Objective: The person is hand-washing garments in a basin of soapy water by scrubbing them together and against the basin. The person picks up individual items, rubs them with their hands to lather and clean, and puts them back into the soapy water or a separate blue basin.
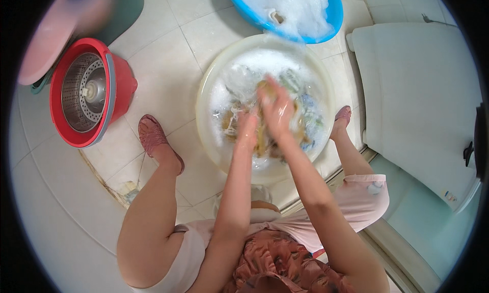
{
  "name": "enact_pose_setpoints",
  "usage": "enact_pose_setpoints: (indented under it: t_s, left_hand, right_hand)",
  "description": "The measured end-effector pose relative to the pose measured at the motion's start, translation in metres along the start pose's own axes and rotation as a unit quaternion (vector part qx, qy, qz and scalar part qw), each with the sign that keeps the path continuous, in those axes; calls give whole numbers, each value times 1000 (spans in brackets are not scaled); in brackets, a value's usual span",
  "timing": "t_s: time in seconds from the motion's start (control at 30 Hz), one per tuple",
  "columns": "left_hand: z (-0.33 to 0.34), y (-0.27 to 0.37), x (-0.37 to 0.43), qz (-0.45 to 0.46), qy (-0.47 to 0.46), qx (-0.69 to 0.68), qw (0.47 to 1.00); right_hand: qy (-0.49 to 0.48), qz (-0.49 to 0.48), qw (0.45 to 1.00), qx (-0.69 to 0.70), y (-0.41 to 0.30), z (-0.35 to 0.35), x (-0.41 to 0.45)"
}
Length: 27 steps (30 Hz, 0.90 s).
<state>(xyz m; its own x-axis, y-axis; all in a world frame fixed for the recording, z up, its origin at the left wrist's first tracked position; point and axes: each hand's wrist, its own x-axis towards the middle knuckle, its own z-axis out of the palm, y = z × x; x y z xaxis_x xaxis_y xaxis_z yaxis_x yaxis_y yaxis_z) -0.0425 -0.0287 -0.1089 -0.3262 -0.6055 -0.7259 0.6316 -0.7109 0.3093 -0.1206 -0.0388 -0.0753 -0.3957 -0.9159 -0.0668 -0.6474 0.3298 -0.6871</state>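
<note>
A wide cream plastic basin (205, 140) stands on the tiled floor between my feet, holding sudsy water and wet cloth. Both hands are over its middle, blurred by motion. My left hand (247, 127) is low in the suds at yellowish-brown patterned fabric (261, 140); its fingers are partly hidden by water and cloth. To its right, my right hand (276, 106) lies against the same fabric, fingers pointing away from me. Whether either hand grips the cloth is unclear. Blue and green patterned cloth (311, 113) floats at the basin's right side.
A blue basin (336, 22) full of foam adjoins the cream basin's far rim. At left stands a red spin-mop bucket (124, 88) with a metal basket, near a pink basin (49, 48). A white appliance (412, 90) is at right. My sandalled feet flank the cream basin.
</note>
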Motion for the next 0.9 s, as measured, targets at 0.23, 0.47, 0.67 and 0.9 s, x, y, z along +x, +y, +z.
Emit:
enact_pose_setpoints:
  t_s: [0.23, 0.47, 0.67, 0.9]
  left_hand:
    - [-49, 6, 18, 202, -5, 104, 974]
    - [-5, 20, -8, 23, 127, 66, 989]
    - [-18, 5, 4, 121, 218, 255, 934]
    - [-32, 31, -1, -34, 161, 71, 984]
  right_hand:
    - [-87, -15, 996, 13, -65, 3, -69]
    - [-155, -60, 971, -172, -9, -7, 46]
    - [-310, 114, 876, -351, 79, -26, 21]
    - [-472, 98, 865, -141, 17, -102, 25]
